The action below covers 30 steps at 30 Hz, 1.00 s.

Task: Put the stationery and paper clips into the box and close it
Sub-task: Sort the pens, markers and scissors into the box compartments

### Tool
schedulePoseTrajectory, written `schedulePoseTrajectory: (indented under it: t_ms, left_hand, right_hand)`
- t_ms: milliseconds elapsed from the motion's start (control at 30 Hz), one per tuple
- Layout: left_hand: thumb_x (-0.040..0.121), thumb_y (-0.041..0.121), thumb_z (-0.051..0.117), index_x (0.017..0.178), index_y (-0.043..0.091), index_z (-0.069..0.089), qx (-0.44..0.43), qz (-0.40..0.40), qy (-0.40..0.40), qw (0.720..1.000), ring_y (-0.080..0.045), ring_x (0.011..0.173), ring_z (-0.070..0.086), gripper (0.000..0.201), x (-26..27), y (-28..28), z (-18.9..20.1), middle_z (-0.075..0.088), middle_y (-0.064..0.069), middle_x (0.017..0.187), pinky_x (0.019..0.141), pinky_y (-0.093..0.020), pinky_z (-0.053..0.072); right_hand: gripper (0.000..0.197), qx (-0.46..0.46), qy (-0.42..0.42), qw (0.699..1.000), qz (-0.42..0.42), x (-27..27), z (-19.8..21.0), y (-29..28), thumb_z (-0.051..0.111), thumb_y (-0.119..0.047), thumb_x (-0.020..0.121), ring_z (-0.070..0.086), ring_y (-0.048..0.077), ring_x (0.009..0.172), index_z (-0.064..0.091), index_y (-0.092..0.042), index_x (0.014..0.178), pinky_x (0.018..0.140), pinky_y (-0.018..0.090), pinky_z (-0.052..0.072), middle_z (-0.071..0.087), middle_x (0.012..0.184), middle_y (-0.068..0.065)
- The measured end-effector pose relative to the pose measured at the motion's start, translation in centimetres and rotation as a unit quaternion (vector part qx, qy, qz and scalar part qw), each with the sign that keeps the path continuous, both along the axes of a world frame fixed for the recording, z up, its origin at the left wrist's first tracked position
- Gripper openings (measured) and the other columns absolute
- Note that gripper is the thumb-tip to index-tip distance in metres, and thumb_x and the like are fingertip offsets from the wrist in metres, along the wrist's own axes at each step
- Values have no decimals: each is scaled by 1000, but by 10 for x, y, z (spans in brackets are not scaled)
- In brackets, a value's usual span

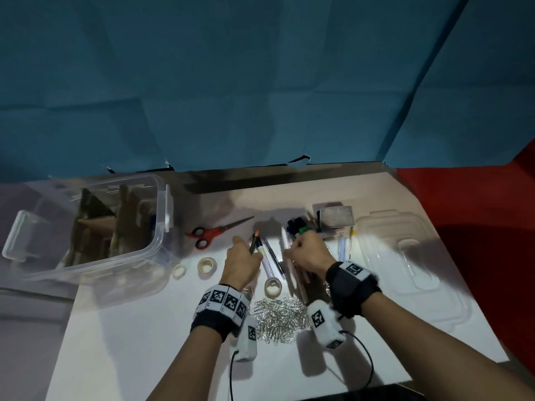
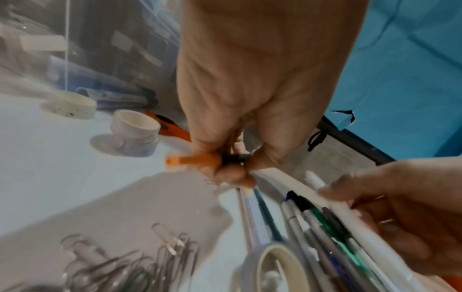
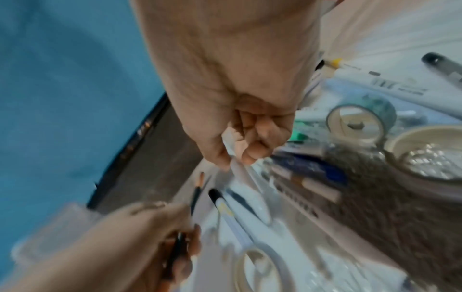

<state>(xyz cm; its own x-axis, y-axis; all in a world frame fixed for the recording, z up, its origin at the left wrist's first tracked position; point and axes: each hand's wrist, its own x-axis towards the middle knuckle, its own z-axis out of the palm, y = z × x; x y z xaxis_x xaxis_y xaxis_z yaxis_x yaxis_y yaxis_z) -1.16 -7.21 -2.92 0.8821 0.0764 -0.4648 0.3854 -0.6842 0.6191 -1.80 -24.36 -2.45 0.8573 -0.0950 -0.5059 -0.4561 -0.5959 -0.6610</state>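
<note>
**Pens running near-to-far, box waiting far left**

Nearest me, the paper clips are lying in a loose heap between my two wrists, untouched. Just beyond them a tape roll is sitting at the near end of the pen pile.

My left hand is pinching a black pen with an orange tip, fingers curled round its barrel; the pen is pointing away from me, tilted a little to the right, tip at the far end. My right hand is reaching into the pile just right of it, fingers curled, thumb and fingertip closing on a pale barrel. The wrist view is too blurred to say whether I am gripping it firmly. The pens under both hands are lying mostly parallel, long axis near to far.

Left of my left hand two more tape rolls are resting on the table, and beyond them the red scissors.

Furthest left, the clear box is standing open, cardboard dividers inside. My left hand is the nearer one to it, so I judge its pen should travel left and slightly away. The lid is lying well apart, at the far right.
</note>
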Motion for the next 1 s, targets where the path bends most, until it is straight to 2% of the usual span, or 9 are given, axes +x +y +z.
schedulePoseTrajectory:
  t_ms: [100,233,300,367,533,700,800,900,1000]
  left_hand:
    - [95,17,56,108,8,47,-2,-20,-44,999,-26,81,59,18,1,-7,11,62,-14,102,60,-30,41]
    - [94,29,63,93,12,57,59,-86,-30,994,-21,75,59,19,1,-30,13,61,-9,98,59,-32,45]
    - [95,33,64,102,8,57,105,-106,-5,989,-24,82,55,27,1,-39,11,53,-7,100,69,-34,47]
    - [95,33,65,105,7,57,124,-114,2,986,-26,84,52,29,1,-45,9,53,-10,101,76,-37,51]
    - [92,24,68,101,7,59,122,-110,25,986,-25,83,54,22,1,-51,5,54,-5,98,69,-35,49]
    - [88,24,65,88,4,67,52,-77,36,995,-24,75,68,20,5,-41,9,69,-10,87,62,-33,54]
    - [94,23,60,90,3,68,-46,-31,35,998,-12,47,61,22,10,-19,15,69,-6,66,45,-23,47]
    - [95,17,58,86,10,63,-85,31,18,996,-12,44,51,13,13,10,20,69,-6,67,40,-21,37]
    - [97,20,57,81,11,59,-42,25,24,998,-13,43,49,19,13,25,22,68,-8,68,42,-20,35]
  right_hand:
    - [20,90,-21,993,-75,8,23,-22,65,-20,90,60,25,60,63,0,85,61,38,52,63,71,14]
    - [13,110,-13,991,-78,11,32,-28,49,-4,91,57,28,52,55,7,97,49,36,49,61,68,19]
    - [18,67,5,997,-45,9,25,-21,47,-9,95,53,23,53,55,4,105,46,33,44,60,75,14]
    - [21,13,18,1000,16,4,19,-12,53,-20,96,54,21,62,57,-2,106,54,35,47,59,83,9]
    - [39,-164,4,983,88,-11,-2,4,66,-41,91,62,31,96,54,-8,108,75,36,50,61,106,12]
    - [26,-213,-33,970,111,-23,-9,11,67,-22,90,62,32,98,55,-7,108,83,44,53,61,111,13]
    - [20,-218,-16,970,107,-26,-12,13,64,-18,88,61,30,95,54,-10,103,85,48,54,59,108,11]
    - [21,-163,-1,983,84,-20,-14,12,66,-30,87,62,27,79,55,-12,91,73,41,57,64,94,10]
    - [28,-114,-4,992,61,-12,3,8,66,-37,87,61,25,72,60,-9,89,60,30,48,65,85,8]
